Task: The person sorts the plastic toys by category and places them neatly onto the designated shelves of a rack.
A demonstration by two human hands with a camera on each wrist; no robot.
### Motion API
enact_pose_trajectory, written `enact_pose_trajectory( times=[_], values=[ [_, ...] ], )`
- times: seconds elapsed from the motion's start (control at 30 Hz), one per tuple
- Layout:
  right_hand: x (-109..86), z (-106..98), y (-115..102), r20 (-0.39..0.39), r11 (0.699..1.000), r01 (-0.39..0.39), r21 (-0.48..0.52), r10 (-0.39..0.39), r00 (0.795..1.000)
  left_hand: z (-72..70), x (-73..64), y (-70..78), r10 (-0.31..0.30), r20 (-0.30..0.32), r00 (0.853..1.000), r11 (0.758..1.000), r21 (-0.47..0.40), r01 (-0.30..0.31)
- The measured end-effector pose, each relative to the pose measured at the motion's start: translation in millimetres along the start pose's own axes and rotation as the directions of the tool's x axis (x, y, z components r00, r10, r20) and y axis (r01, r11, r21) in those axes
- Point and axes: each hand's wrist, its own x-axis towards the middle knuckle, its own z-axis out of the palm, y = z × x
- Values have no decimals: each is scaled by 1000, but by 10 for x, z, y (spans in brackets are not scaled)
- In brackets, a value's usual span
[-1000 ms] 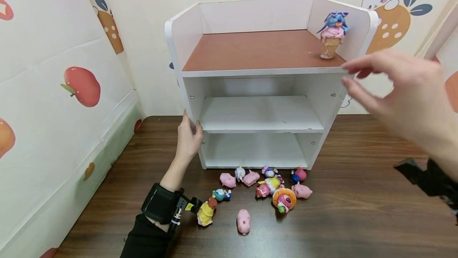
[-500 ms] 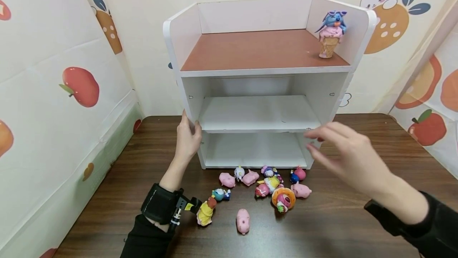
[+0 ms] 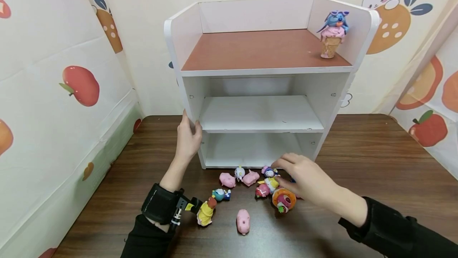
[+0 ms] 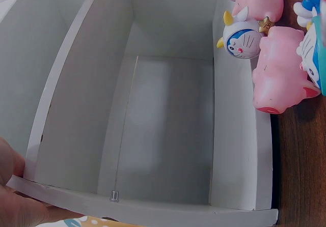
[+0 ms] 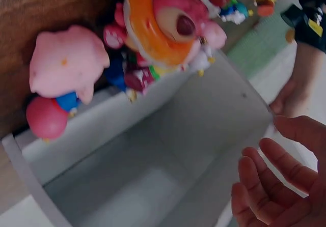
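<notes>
On a dark wooden table (image 3: 372, 150), small toy figures lay scattered before a white shelf unit (image 3: 264, 131). The right hand (image 3: 307, 179) hovered above the right part of the group, its fingers loosely bent and spread, holding nothing; just beside it lay a pink bear figure (image 3: 284, 200) with an orange ring around it. The left hand (image 3: 188, 140) gripped the unit's left side panel, thumb and fingers on either side of its front edge. The figures looked light, stiff and smooth, likely hard plastic, a little slippery but not very fragile; the bear seemed best pinched across the ring's outer sides. The right wrist view showed a pink pig (image 5: 66, 64) and a round reddish figure (image 5: 48, 117) that the hand almost hid from the head camera. The left wrist view brought out yellow horns on a white-hooded figure (image 4: 243, 38). Only the head view showed the blue ice-cream-cone figure (image 3: 332, 35) on the unit's top.
</notes>
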Motion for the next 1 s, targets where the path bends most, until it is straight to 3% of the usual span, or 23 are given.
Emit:
enact_pose_trajectory(
  times=[0.13,0.33,0.6,0.87,1.0],
  values=[
    [10,138,-17,98,1000,-30,-11,31,995,-14,-6,104,0,-2,1000,1000,-4,0],
    [35,303,-35,249,995,-66,-68,81,965,-46,-35,378,1,1,1000,1000,10,-1],
    [53,485,-88,325,979,-24,-201,90,941,-58,-46,401,-4,3,1000,1000,13,4],
    [84,619,-208,418,910,15,-414,176,891,-54,-40,417,-2,2,1000,1000,21,2],
    [89,693,-248,389,880,25,-474,184,903,-55,-41,418,-9,1,1000,1000,24,9]
  ],
)
